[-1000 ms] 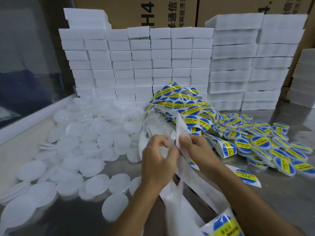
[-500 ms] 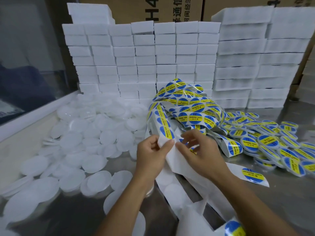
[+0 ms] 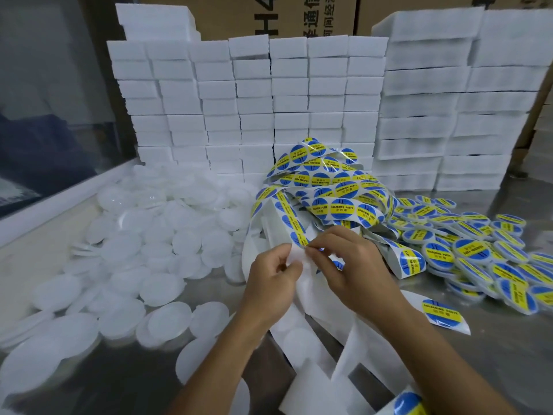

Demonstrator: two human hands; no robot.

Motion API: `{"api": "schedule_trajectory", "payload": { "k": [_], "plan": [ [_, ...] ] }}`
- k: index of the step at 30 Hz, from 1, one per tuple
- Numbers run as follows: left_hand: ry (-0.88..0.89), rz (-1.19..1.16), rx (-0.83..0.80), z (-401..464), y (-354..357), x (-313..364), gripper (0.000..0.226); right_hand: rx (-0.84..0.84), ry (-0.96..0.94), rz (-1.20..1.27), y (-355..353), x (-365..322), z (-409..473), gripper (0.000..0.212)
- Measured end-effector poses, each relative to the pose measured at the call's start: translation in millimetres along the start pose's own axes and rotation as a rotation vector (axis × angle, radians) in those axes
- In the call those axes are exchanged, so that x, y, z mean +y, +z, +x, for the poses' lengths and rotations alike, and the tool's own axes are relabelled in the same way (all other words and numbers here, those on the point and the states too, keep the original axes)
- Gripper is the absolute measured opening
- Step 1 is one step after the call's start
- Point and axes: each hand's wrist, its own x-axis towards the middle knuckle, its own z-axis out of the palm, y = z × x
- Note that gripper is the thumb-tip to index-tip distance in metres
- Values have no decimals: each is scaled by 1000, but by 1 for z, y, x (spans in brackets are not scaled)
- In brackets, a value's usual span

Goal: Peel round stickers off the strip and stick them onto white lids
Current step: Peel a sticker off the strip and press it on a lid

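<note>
A tangled sticker strip (image 3: 326, 187) of round blue-and-yellow stickers on white backing lies heaped at the centre of the metal table (image 3: 493, 348). My left hand (image 3: 273, 283) pinches the white backing just below the lowest sticker. My right hand (image 3: 347, 262) pinches the edge of that sticker (image 3: 299, 236) with thumb and forefinger. Bare white lids (image 3: 155, 235) are piled to the left. Lids that carry stickers (image 3: 475, 253) are spread on the right. Emptied backing (image 3: 308, 333) trails down between my forearms.
Stacks of white foam blocks (image 3: 299, 94) form a wall at the back, with cardboard boxes (image 3: 299, 16) behind them. A glass panel with a white frame (image 3: 54, 205) borders the left side. One loose sticker piece (image 3: 443, 313) lies right of my right forearm.
Both hands have shifted up along the strip; the left hand has taken a new hold on the backing, and the right fingers have closed on the edge of a sticker.
</note>
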Motion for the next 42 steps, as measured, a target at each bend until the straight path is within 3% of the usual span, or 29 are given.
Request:
{"api": "schedule_trajectory", "payload": {
  "k": [3,8,12,16,19,23,26,28,30,34,39,42],
  "plan": [
    [-8,17,72,1,-1,-3,20,113,211,106,1,0,-1,9],
    [32,169,141,0,-4,-13,32,319,851,762,-7,2,6,10],
    [119,512,225,-1,-10,-17,24,267,909,1127,-5,-10,7,2],
    [189,698,186,-3,-12,-15,20,115,911,1425,13,-28,0,18],
    [226,682,246,-5,-16,-10,4,86,923,1458,20,-34,-3,24],
    [31,902,458,5,-40,-14,38,136,960,1434,17,-30,-2,23],
    [-208,1044,379,6,-54,-24,46,124,1001,1400,15,-25,-3,21],
    [-269,1055,301,5,-55,-29,42,93,1033,1394,13,-24,-3,19],
    [-271,1051,283,4,-56,-32,35,43,1026,1366,13,-25,-2,13],
    [-251,1050,306,4,-56,-33,19,33,1008,1289,15,-25,-6,26],
    [-212,1080,304,6,-55,-31,26,50,976,1248,14,-21,-6,30],
    [-179,1066,285,6,-56,-32,13,87,956,1224,10,-18,-5,30]
  ]
}}
